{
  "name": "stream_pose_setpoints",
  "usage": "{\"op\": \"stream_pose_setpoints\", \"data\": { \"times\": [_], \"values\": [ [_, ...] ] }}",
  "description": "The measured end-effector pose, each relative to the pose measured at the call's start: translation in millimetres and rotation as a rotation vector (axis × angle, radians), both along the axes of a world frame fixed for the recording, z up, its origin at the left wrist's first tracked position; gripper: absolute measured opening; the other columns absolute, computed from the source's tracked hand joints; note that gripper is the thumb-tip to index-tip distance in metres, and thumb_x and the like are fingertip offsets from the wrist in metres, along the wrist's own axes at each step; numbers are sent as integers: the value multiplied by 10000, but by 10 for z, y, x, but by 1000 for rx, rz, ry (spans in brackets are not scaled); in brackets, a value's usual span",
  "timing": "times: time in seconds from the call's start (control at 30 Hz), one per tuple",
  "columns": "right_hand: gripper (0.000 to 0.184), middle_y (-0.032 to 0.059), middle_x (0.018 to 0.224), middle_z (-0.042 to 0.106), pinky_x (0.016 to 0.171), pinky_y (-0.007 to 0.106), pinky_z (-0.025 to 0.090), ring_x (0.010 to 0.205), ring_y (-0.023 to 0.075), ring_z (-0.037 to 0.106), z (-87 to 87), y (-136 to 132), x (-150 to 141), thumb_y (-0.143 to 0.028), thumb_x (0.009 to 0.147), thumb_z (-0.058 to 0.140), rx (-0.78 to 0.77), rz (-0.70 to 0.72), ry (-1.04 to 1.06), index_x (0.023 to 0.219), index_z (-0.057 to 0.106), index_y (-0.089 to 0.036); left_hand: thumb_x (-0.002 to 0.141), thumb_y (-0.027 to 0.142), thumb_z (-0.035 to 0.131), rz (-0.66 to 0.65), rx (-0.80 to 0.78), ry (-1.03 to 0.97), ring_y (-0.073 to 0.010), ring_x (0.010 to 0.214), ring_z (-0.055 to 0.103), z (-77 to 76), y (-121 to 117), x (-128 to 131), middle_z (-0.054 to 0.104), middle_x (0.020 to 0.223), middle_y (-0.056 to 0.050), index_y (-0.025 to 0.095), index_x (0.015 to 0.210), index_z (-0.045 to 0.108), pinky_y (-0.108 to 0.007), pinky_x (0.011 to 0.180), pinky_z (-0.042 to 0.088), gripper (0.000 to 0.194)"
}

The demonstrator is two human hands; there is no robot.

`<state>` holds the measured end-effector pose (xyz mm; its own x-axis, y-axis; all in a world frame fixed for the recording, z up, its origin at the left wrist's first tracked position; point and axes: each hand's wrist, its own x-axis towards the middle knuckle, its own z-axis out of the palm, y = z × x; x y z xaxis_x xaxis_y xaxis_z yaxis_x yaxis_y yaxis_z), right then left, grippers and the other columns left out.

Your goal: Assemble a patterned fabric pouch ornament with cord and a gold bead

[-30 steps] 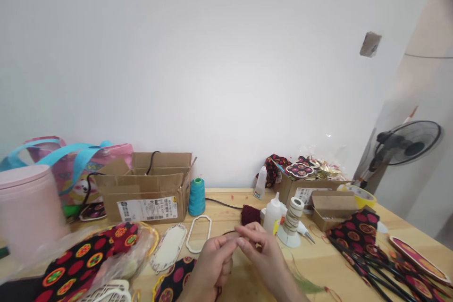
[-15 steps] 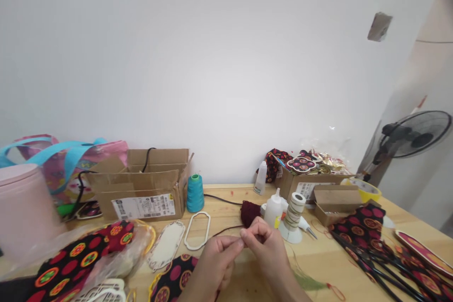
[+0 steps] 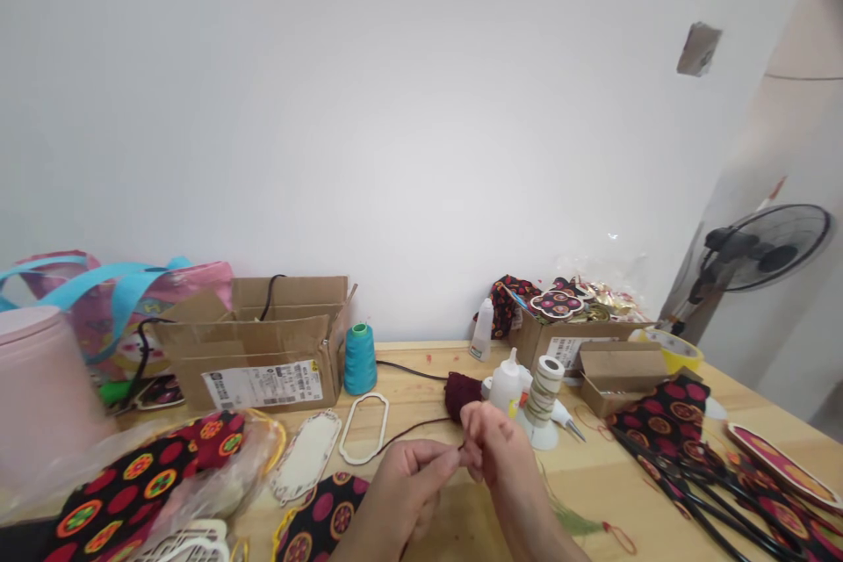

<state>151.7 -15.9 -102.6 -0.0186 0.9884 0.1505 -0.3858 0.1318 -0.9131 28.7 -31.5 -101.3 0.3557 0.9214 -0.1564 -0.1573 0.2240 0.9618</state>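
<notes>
My left hand [image 3: 414,487] is closed in a pinch at the front middle of the table, with thumb and forefinger pressed together. A short bit of dark red yarn shows between its fingertips and my right hand [image 3: 497,457], whose fingers are also bent closed on it. The fingertips of both hands almost touch. Just behind them lies a ball of dark red yarn [image 3: 462,395]. A strand from it runs left and passes behind my left hand. Patterned black fabric [image 3: 322,518] and a white scalloped frame [image 3: 364,428] are left of my left hand.
Glue bottles [image 3: 506,386], a spool of cord [image 3: 543,399] and black-handled scissors [image 3: 698,479] stand or lie to the right. A teal thread cone [image 3: 360,360] and cardboard box [image 3: 263,334] are at the back left. Green thread [image 3: 580,522] lies beside my right forearm.
My right hand has turned, its fingers lifting and curling a little at my left fingertips. The left hand keeps its pinch. The whole view has shifted slightly.
</notes>
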Motion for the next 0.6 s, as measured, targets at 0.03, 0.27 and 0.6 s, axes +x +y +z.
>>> {"op": "stream_pose_setpoints", "data": {
  "times": [0.03, 0.27, 0.6],
  "values": [
    [389, -58, 471, 381, 361, 195, 200, 364, 56, 285, 7, -10, 9, -529, 711, 454, -6, 11, 23, 579, 543, -174, 639, 436, 577, 21, -12, -6, -15, 263, 104, -3, 3, -4, 229, 275, 134, 126, 703, 630, -178, 280, 43, 322],
    [217, 42, 841, 545, 556, 241, 367, 659, 132, 473, 97, -76, -18, -378, 690, 575, 205, 91, -281, 777, 677, -208, 660, 413, 570, 59, -25, -97, -19, 291, 94, 13, 18, -47, 219, 307, 135, 153, 641, 575, -166, 285, 45, 261],
    [181, -33, 507, 440, 508, 220, 324, 515, 93, 391, -28, -14, -23, -270, 509, 727, 60, 26, -86, 418, 612, -165, 662, 425, 562, -5, 1, -29, -16, 262, 102, 30, -2, -25, 220, 278, 136, 139, 655, 591, -174, 279, 55, 287]
  ]
}}
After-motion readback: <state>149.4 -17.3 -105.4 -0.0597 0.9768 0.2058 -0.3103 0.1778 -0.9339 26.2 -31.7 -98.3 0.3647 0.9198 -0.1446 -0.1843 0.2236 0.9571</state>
